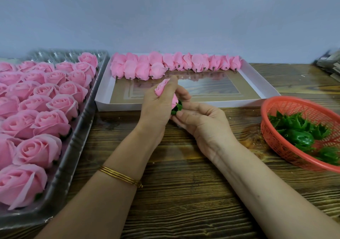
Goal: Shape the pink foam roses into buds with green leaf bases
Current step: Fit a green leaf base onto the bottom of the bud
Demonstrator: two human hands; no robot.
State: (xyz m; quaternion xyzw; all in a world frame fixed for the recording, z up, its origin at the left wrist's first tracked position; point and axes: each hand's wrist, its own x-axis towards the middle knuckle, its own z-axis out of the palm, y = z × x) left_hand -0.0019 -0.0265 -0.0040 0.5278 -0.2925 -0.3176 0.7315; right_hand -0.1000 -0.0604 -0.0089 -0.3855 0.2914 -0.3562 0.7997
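Near centre, our left hand grips the rose, right hand pinches its leaf base; we'd squeeze evenly.

Bright, soft, even light fills the scene. Shadows are faint, with only a dim patch on the table just under the fingers. The fingers and the rose they hold are sharp. Left of the fingers, the rim of the clear plastic tray shows white glare. Just beyond the fingers, the glossy window of the box mirrors pink shapes. Far right of the fingers, the basket and a grey stack are smeared by blur. Straight edges bow toward the frame's sides.
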